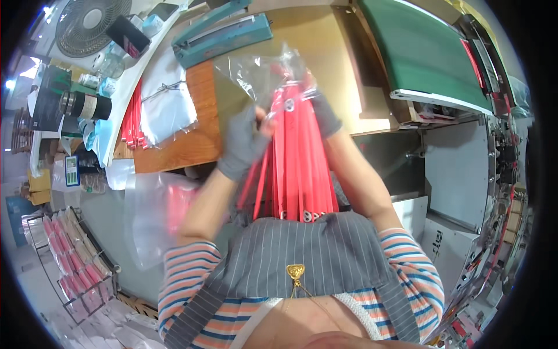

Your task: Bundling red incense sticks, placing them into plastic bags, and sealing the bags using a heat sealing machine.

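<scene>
Holding a bundle of red strips (293, 168) upright btwn both gloved hands, we keep it close to the chest so the long ends hang down to the apron (325, 256). Left hand (244, 145) has its fingers (258, 119) clamped on the bundle's upper part; right hand (324, 116) sits mostly behind the strips, so we can't tell its grip. A clear plastic bag (261, 72) rests just above the fingers, over the strip tops, prob. so the bundle slides in lengthwise. Beyond the fingers lies the tan surface (325, 41), w/ a teal heat sealer (224, 35) at its far edge. Left of the fingers: more red strips (133, 119) and white bags (165, 104). Room ahead is open; the right side is crowded by a green-topped machine (424, 52).
</scene>
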`<state>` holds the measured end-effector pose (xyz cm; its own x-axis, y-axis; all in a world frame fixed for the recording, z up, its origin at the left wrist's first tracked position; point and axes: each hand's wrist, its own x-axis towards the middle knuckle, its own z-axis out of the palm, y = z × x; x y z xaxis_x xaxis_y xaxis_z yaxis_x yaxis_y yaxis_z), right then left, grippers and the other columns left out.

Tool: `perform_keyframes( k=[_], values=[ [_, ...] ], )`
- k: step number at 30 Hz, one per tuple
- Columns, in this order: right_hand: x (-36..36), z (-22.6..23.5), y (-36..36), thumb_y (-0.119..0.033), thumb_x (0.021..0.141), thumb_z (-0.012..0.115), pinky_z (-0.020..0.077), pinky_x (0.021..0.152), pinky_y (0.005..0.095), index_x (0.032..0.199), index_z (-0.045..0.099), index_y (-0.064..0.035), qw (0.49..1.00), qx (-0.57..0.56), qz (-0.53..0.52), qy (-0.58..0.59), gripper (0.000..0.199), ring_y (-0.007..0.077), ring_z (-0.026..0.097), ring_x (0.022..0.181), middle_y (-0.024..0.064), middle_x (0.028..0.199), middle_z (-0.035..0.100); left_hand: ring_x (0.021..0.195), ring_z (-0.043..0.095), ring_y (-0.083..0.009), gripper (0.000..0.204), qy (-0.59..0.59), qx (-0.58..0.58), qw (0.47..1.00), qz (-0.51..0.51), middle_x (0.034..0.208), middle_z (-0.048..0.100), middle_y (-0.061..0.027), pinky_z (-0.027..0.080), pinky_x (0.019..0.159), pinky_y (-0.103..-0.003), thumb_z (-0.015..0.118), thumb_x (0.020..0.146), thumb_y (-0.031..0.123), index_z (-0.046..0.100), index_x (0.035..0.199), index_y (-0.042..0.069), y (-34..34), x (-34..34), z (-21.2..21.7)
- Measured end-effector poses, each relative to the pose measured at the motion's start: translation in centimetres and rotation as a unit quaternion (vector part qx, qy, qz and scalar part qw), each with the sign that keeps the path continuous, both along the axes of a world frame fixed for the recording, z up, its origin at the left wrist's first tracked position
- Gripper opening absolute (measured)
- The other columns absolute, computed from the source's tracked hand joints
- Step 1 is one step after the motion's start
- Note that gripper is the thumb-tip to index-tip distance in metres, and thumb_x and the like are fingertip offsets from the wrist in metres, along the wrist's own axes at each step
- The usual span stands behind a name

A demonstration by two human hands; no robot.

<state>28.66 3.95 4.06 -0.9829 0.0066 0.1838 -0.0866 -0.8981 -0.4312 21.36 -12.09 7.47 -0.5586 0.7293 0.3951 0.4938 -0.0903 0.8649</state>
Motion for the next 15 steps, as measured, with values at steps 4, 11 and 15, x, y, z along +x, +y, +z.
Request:
perform_keyframes(
  k=[4, 11, 15],
  values=[
    [4.5, -0.5, -4.9, -0.044, 0.089, 0.055, 0.0424, 0.097, 0.0334, 0.137, 0.035, -0.0026, 0.976, 0.062, -0.105, -0.183, 0.066, 0.0201, 0.054, 0.111, 0.0126, 0.123, 0.052, 0.059, 0.035, -0.0072, 0.027, -0.069, 0.033, 0.979, 0.189, 0.06, 0.036, 0.0012, 0.031, 0.051, -0.027, 0.056, 0.087, 0.016, 0.043, 0.068, 0.003, -1.6, 4.4, -4.2],
    [10.3, 0.2, -3.1, -0.029, 0.082, 0.064, 0.0489, 0.063, 0.0349, 0.098, 0.063, -0.0063, 0.542, 0.788, -0.207, -0.203, 0.028, 0.0267, 0.063, 0.068, 0.0136, 0.073, 0.061, 0.054, 0.044, -0.0129, 0.021, -0.088, -0.173, 0.981, 0.016, 0.06, 0.047, -0.0023, 0.039, 0.053, -0.027, 0.066, 0.08, 0.008, 0.049, 0.069, 0.004, -5.3, 6.5, 0.8],
    [4.2, 9.4, -0.6, -0.014, 0.077, 0.064, 0.0432, 0.049, 0.0316, 0.079, 0.058, -0.0077, 0.451, 0.751, -0.478, -0.06, 0.009, 0.0228, 0.058, 0.052, 0.0101, 0.057, 0.052, 0.05, 0.043, -0.0138, 0.012, 0.041, -0.014, 0.994, 0.097, 0.056, 0.041, -0.001, 0.04, 0.051, -0.029, 0.06, 0.081, 0.005, 0.055, 0.091, 0.003, 1.5, -0.5, 7.1]
  ],
)
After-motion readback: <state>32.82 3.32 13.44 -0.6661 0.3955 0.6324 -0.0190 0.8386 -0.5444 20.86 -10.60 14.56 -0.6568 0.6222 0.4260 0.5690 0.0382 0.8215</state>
